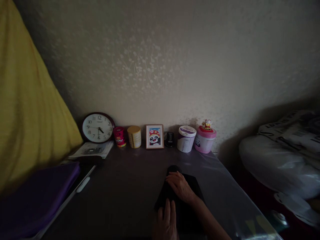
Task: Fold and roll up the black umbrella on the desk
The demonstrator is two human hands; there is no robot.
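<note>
A piece of black cloth (191, 181) lies on the dark grey table (120, 193), with a rounded end pointing toward the wall. Its exact kind is hard to make out in the dim light. My right hand (180, 187) rests across the cloth's upper part, fingers stretched out to the left and lying flat. Nearer to me, my left hand (165, 218) lies on the cloth's lower left side, its fingers extended forward. Neither hand visibly grips anything. The cloth's near end is hidden by my hands, my right forearm and shadow.
Along the wall stand a round clock (98, 128), a red can (120, 137), a yellow-lidded tin (134, 137), a framed panda picture (154, 136), a small black object (170, 139), a white tub (186, 139) and a pink tub (205, 140). A purple item (50, 190) lies left.
</note>
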